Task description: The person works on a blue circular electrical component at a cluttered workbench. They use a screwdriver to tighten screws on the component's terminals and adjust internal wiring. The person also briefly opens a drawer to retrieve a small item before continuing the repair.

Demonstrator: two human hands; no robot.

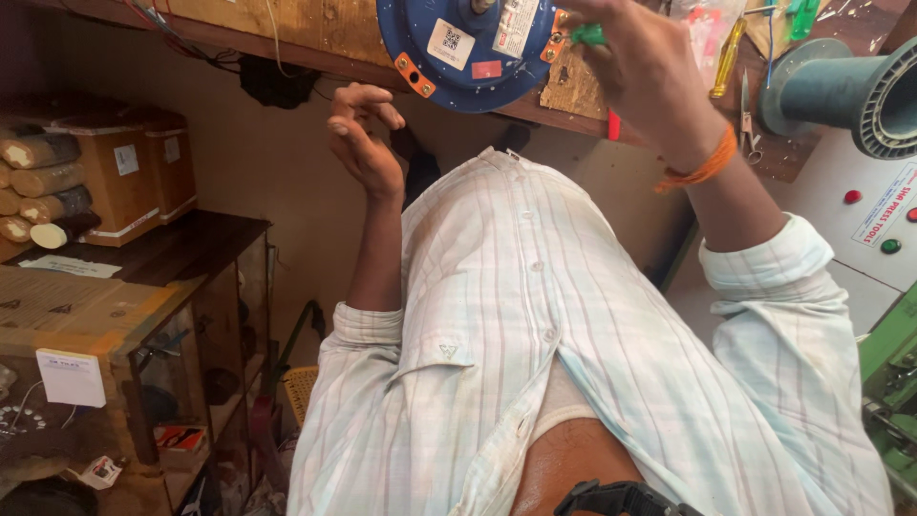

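From the head view, the right hand pinches a small green-handled tool against the rim of a round blue metal motor housing on the wooden table. Just left, below the housing, the left hand hangs empty, fingers loosely curled.

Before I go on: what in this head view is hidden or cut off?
- Blue round housing: top cut by the frame edge.
- Green tool: mostly hidden inside the right hand; its tip unseen.
- Left hand: empty, clear of the housing.
- Grey pipe: cut by the right edge.
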